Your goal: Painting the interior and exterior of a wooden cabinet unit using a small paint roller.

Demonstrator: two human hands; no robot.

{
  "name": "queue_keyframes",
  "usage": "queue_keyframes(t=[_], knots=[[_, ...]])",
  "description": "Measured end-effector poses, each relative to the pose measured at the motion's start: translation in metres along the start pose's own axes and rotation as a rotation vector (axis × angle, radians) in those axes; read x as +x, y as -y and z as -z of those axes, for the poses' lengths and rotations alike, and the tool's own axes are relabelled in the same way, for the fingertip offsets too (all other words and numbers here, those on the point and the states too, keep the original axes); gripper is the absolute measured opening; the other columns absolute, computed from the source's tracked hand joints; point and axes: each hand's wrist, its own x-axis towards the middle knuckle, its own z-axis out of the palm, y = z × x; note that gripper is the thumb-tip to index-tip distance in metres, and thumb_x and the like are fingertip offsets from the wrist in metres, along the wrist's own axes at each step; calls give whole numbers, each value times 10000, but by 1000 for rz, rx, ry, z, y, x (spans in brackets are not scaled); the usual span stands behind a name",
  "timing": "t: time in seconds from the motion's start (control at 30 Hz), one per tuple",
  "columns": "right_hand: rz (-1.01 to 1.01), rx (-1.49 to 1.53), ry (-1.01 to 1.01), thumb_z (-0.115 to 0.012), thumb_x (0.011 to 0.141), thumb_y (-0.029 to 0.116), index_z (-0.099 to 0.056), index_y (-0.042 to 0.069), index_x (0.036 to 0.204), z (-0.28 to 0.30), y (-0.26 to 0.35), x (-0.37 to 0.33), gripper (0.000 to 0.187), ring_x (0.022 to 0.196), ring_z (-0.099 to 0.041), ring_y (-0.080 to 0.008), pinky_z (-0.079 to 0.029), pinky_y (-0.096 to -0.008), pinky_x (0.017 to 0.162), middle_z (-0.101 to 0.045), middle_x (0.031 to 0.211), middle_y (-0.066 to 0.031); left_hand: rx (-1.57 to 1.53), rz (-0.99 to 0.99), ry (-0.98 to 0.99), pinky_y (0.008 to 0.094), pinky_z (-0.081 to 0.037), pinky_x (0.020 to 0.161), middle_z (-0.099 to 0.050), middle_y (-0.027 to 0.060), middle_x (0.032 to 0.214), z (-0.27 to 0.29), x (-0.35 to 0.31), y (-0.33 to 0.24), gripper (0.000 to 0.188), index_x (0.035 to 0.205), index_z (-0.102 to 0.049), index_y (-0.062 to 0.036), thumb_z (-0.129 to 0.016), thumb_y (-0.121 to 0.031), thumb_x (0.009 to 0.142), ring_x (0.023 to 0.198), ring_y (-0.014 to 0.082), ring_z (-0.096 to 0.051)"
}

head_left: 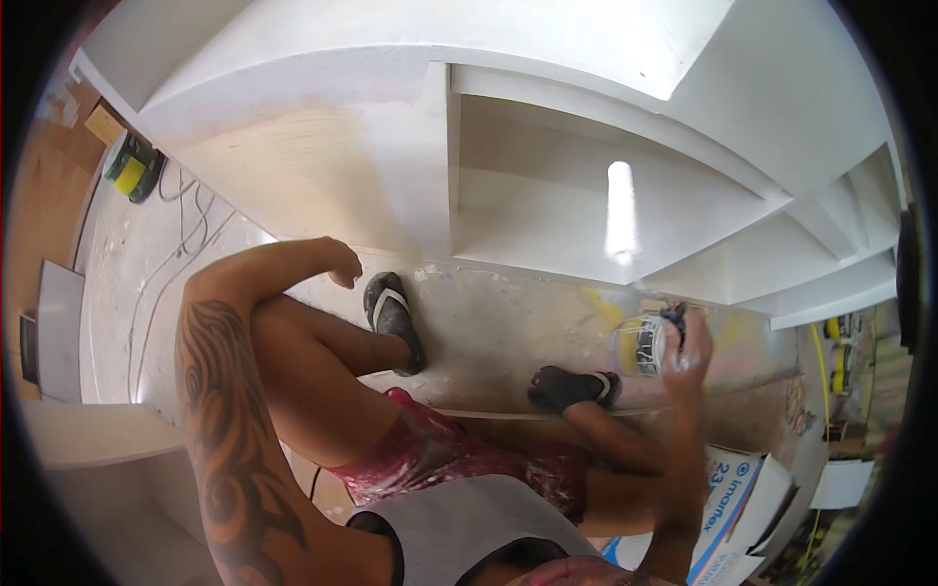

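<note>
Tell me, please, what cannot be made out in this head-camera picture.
In the head view:
- Left hand: finger positions, mostly hidden by the hand itself.
- Right hand: exact finger placement on the paint roller, blurred.
- Container: right side, covered by that hand.
- White box: lower part, cut off by the lower edge.

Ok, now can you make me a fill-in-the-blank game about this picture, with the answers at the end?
1. The person's ____ hand is holding the paint roller.
2. The color of the roller's cover is ____.
3. The paint-spattered shorts are mostly ____.
4. The bucket at the far left of the picture has a bright ____ patch on its side.

Missing words: right; white; red; yellow.
</note>
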Motion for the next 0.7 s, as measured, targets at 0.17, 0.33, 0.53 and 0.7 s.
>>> queue_keyframes(t=[0.17,0.33,0.53,0.7], knots=[[271,-459,-146,-744,722,41,-676,61,1091,41,-10,75,376,765,-596,-271,-476,-388,666,-616,948,-113,-19,8,-42,471,-459,980,-631,139,1241,20,-9,-8,462,1287,-589,-141,-527,-404,914,1178,335,-577],[385,-511,-215,-743,690,47,-708,146,1130,20,25,123,452,759,-574,-213,-461,-343,665,-622,945,-30,-54,2,-76,468,-454,988,-629,144,1242,21,-4,-10,464,1287,-588,-134,-525,-413,922,1181,338,-574],[423,-536,-193,-665,733,42,-663,269,1247,-15,53,156,562,698,-531,-189,-457,-332,643,-572,839,9,4,-71,-42,471,-458,982,-637,150,1223,30,-4,-18,470,1292,-584,-129,-524,-414,922,1172,342,-579],[315,-633,-79,-681,731,31,-647,240,1271,25,6,134,581,725,-553,-200,-468,-347,665,-580,841,-12,-86,-97,-186,477,-467,966,-634,176,1217,31,0,-23,460,1283,-585,-111,-514,-384,920,1157,360,-585]])
